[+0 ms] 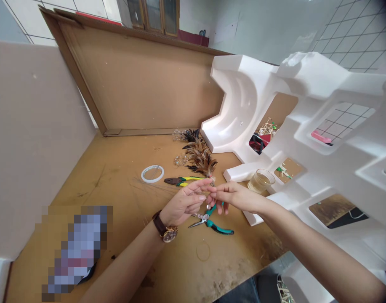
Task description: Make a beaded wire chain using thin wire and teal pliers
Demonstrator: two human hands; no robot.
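Observation:
My left hand [188, 201], with a watch on its wrist, and my right hand [238, 195] meet above the table, fingertips pinched close together. A thin strand of clear beads [208, 206] hangs from between them. The exact grip is partly hidden by the fingers. Just beyond the fingertips lies a bunch of brown and black feathers [200, 156]. Yellow-and-green pliers [180, 181] lie beside my left fingers, their handles partly covered. Below the hands, teal-handled needle-nose pliers [216, 227] rest open on the table.
A white ring-shaped spool [152, 174] lies left of the pliers. A glass of yellowish liquid [261, 181] stands near my right forearm, by a large white foam moulding [237, 97]. A cardboard panel [142, 84] borders the back. A thin ring [203, 251] lies in front, a blurred-out object [77, 248] at left.

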